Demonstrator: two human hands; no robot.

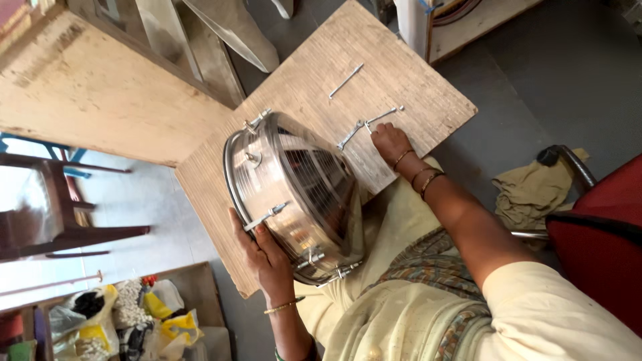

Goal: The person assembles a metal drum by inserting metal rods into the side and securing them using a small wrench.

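Fingers of the left hand (264, 257) are curling around the rim of a steel drum shell (294, 194), propping it tilted on the wooden board (414, 87). Beyond it, the right hand (390, 142) is closing its fingertips on a metal clamp rod (366, 124); another rod (346, 81) is lying farther off.

drum (294, 194) on board (214, 194); rods (364, 127) behind drum; chair (602, 227) right
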